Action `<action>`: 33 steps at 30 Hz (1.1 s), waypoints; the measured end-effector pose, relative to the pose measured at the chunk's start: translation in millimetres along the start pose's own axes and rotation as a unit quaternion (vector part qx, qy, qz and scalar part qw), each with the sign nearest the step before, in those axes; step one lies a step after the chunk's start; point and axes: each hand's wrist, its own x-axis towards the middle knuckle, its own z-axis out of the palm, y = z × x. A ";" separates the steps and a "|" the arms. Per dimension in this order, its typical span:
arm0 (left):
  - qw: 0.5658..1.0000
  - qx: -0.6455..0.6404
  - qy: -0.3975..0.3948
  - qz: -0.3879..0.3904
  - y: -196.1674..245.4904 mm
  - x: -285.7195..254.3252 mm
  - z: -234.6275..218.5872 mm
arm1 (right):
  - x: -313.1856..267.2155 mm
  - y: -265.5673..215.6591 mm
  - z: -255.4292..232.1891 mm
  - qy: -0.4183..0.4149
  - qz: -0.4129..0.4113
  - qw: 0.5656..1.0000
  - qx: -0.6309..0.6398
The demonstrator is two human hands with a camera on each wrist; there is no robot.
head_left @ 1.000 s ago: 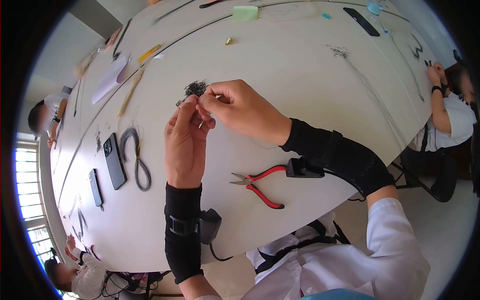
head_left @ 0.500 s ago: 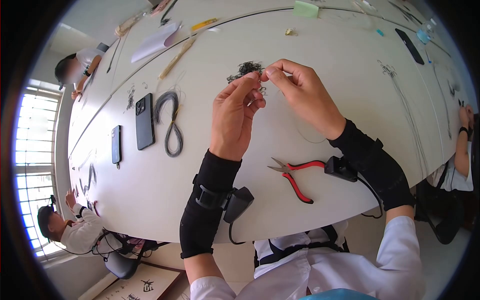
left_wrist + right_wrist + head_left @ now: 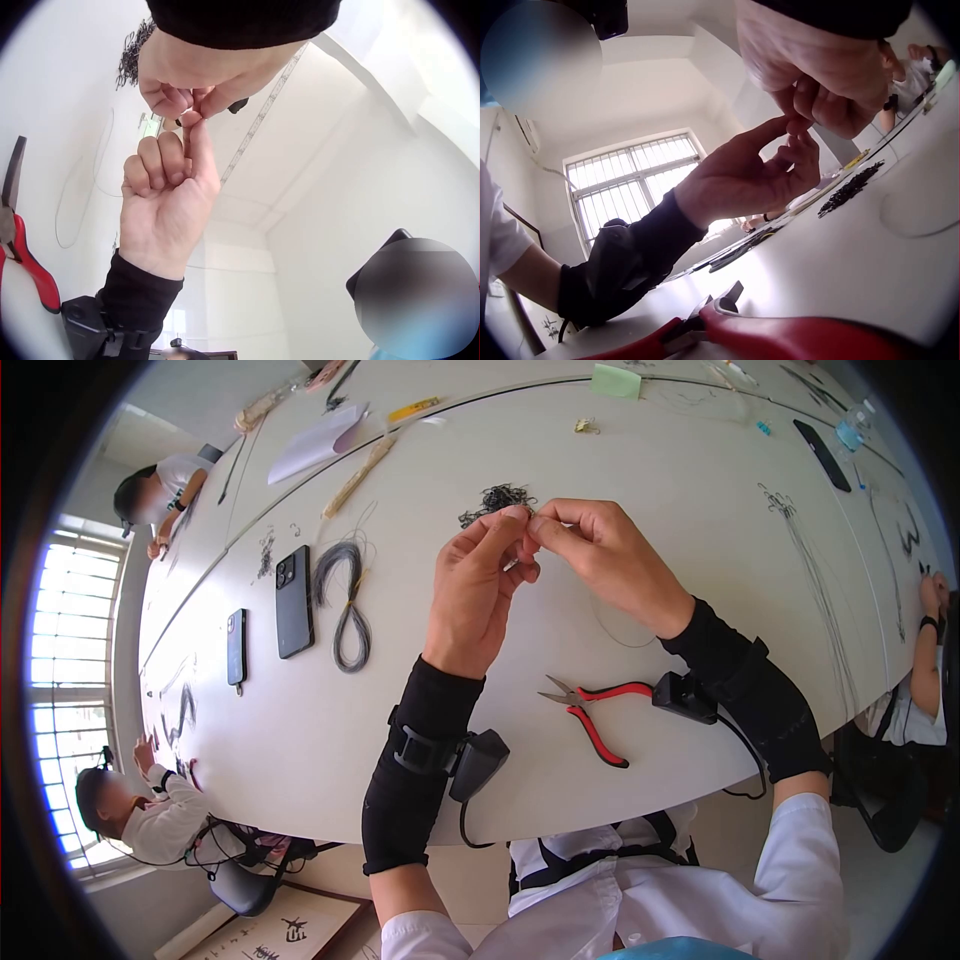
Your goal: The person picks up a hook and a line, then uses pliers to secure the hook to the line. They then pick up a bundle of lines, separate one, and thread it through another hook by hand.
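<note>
Over the table's middle, the left hand [image 3: 475, 590] and right hand [image 3: 615, 560] meet at their fingertips. Thumb and forefinger of each are pinched together; the left seems to pinch a small hook, the right a thin line [image 3: 625, 644], though their fingers mostly hide both. In the left wrist view the line [image 3: 63, 244] loops down from beside the right hand [image 3: 169, 217]. A tangled pile of small dark hooks [image 3: 497, 502] lies just beyond the fingertips. Red-handled pliers [image 3: 597, 735] lie with parted jaws, nearer the body between the forearms.
Left of the hands are a coil of dark line [image 3: 350, 625], a large phone [image 3: 294, 603] and a smaller phone [image 3: 236, 648]. A bundle of lines [image 3: 815, 585] lies right. Farther back are green paper [image 3: 616, 381] and a gold clip [image 3: 586, 426]. Other people sit around the table.
The head view has swung, so hands and table things stand farther right and higher than a second ago. Since half a second ago, the right fingertips have closed up against the left ones.
</note>
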 end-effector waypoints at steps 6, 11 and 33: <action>0.995 0.072 0.011 0.068 5.9 -0.7 2.6 | -1.4 -1.0 -0.2 -0.012 -0.001 1.000 -0.019; 0.983 0.136 0.029 0.117 11.6 0.3 2.3 | -3.4 -10.4 -0.5 -0.020 0.016 0.998 -0.049; 0.911 0.392 -0.010 0.131 33.6 -11.5 9.1 | 4.6 -29.5 -28.8 -0.003 -0.176 0.962 -0.208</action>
